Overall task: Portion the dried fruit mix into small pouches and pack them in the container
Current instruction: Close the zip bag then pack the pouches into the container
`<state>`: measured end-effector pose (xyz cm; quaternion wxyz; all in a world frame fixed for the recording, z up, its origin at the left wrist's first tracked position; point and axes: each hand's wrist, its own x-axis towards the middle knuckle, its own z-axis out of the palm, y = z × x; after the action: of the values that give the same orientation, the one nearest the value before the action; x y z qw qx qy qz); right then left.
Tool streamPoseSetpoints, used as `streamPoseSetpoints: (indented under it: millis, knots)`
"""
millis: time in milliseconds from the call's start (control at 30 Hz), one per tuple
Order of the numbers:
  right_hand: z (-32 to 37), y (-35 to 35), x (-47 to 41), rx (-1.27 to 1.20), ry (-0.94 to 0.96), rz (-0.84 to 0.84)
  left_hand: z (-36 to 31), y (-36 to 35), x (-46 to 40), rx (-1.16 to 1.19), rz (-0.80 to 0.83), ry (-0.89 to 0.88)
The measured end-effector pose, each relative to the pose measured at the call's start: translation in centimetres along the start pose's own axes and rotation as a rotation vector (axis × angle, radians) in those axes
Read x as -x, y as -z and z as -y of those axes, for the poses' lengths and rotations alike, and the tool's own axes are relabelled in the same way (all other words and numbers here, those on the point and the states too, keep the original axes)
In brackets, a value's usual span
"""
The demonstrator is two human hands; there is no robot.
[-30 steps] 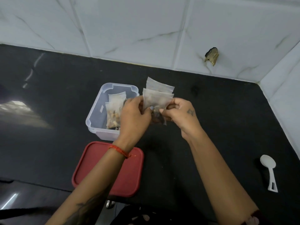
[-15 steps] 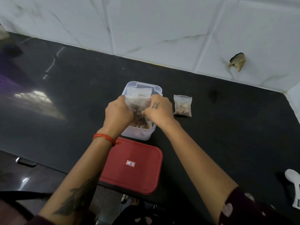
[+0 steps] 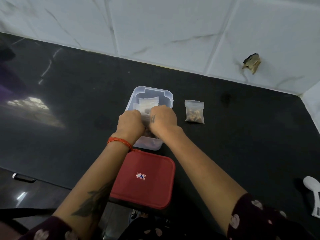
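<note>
A clear plastic container (image 3: 167, 96) stands on the black counter with pouches of dried fruit mix (image 3: 148, 102) upright inside it. My left hand (image 3: 130, 122) and my right hand (image 3: 162, 119) reach into the container side by side, fingers curled down around a pouch between them. Most of that pouch is hidden by my hands. Another filled pouch (image 3: 194, 111) lies flat on the counter just right of the container.
The red lid (image 3: 143, 179) lies near the counter's front edge, just in front of the container. A white scoop (image 3: 314, 196) sits at the far right. White tiled walls border the counter at the back and right.
My hands carried a pouch from above the counter down into the container and have pushed it lower. One pouch stays on the counter to the right.
</note>
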<state>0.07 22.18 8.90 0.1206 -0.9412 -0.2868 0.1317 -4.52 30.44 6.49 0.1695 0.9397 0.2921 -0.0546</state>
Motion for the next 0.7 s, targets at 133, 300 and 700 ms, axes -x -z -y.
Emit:
streamPoseSetpoints:
  millis: [133, 300, 700]
  knots:
    - [0.1, -0.2, 0.1, -0.001, 0.013, -0.016, 0.1, -0.2, -0.2, 0.018, 0.024, 0.018]
    - [-0.3, 0.4, 0.7, -0.038, 0.045, -0.042, 0.0, -0.4, 0.5, -0.015, -0.095, -0.034]
    - [-6.3, 4.3, 1.9, -0.330, 0.099, -0.410, -5.9, 1.2, 2.3, 0.310, -0.433, -0.241]
